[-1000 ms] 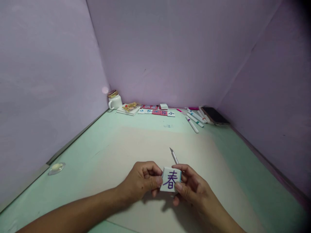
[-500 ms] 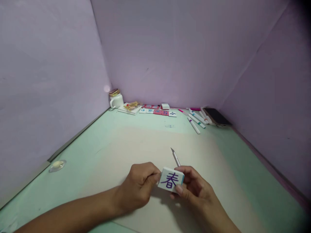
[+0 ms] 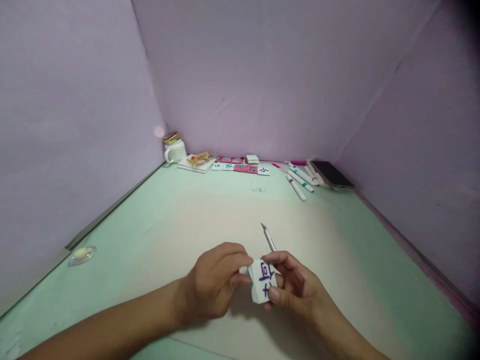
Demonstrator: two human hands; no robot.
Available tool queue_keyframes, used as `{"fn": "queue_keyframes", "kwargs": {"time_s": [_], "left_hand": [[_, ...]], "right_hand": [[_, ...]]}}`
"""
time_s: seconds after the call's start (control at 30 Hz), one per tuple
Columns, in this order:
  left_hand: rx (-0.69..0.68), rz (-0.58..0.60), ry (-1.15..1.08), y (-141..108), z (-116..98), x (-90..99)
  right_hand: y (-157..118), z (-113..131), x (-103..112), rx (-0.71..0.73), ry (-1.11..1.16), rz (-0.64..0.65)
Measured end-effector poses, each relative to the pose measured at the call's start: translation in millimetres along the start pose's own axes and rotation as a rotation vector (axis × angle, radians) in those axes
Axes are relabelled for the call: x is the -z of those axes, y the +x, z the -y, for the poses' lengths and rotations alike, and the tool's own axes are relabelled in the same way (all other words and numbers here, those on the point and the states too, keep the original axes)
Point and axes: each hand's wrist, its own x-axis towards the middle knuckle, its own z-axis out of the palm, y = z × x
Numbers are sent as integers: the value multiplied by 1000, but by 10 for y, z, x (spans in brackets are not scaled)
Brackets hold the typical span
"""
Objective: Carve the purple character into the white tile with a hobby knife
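Note:
A small white block [image 3: 259,289] with purple handwritten characters is held up over the pale board. My right hand [image 3: 300,285] grips it between thumb and fingers along its right side. At the block's left edge, the fingertips and thumb of my left hand [image 3: 215,280] are closed on it; a bit of white shows between them. Just beyond my right fingers lies a craft knife [image 3: 268,237], its blade pointing away and to the left. Its lower end is hidden behind that hand.
Along the back stand a white lidded mug [image 3: 175,149], a gold packet [image 3: 200,159], small red-and-white character tiles [image 3: 240,168], several markers [image 3: 296,187] and a phone [image 3: 332,174]. A clear case [image 3: 82,255] lies far left. Lilac walls surround the table.
The block has been turned: one large purple character showed before, now different characters face me sideways. My left fingers have opened slightly and shifted on its edge. The whole view has moved a little.

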Motion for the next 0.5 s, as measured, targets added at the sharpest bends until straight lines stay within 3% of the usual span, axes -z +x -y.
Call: {"fn": "queue_keyframes", "kwargs": {"time_s": [0.33,0.4,0.5], "left_hand": [[421,98,-247,-39,-4,-11],[465,111,-337,-28,-8,-14],[424,133,-435,13,-33,-16]], "right_hand": [[3,12,-12,41,-87,-61],[-3,28,-11,22,-88,-30],[-19,67,-31,-39,-96,74]]}}
